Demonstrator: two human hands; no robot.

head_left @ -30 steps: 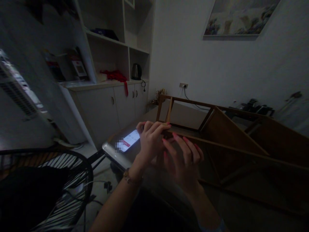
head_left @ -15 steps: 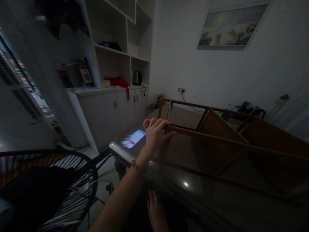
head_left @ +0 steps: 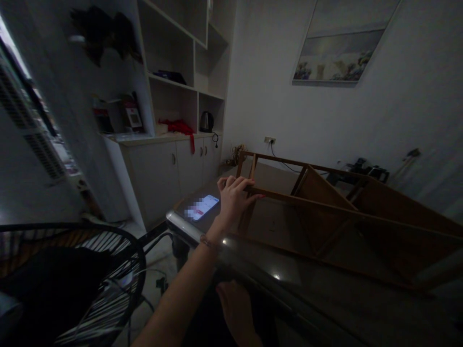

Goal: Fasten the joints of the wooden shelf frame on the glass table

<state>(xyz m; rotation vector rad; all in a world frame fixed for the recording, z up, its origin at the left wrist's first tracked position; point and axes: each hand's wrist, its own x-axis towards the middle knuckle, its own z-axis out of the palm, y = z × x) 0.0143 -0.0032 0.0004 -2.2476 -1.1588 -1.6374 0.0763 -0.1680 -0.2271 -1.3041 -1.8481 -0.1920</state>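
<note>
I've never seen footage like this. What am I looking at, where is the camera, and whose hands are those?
No machine here: a person wears a camera on the head, so the picture looks forward and down at their own hands. The left hand, with a bracelet at the wrist, closes over the top rail of a wooden frame lying on its side on a dark glossy table. The right hand hangs low at the table's near edge; it is too dark to tell whether it holds anything. A lit phone lies on the table beside the left hand, and a black wire chair stands at lower left.
</note>
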